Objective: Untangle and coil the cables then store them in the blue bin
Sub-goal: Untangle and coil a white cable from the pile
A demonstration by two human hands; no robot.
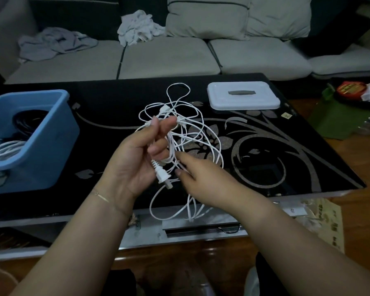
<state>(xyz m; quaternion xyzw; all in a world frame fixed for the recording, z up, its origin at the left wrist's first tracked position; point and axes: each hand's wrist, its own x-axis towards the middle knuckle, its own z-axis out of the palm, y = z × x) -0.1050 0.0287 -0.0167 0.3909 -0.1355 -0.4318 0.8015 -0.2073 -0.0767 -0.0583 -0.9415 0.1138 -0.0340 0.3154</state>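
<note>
Holding the tangled white cable (186, 133) up above the black glass table (286, 150), I have my left hand (137, 154) raised with the palm turned toward me, fingers curled round a bunch of strands. My thumb and forefinger pinch the upper loops together, and the lower fingers fold over the cord just above the white plug (161, 173), which hangs against the heel of my palm with its prongs pointing down and to the right. A thin bracelet (100, 195) lies across that wrist.

My right hand (203, 182) reaches in from the lower right, back of the hand up, forearm stretched across the table's near edge. Its fingertips sit among the strands just beside the plug; they look bent round one or two cords, but I cannot tell how firmly they grip.

Loops of the cable fan out above and to the right of my hands, and two long loops droop below the table's near edge.

The blue bin (41, 150) stands on the table at the left, well apart from my hands, with a black cable (29, 120) and a coiled white cable (5, 149) inside. A white lid (242, 96) lies flat near the far right of the table.
</note>
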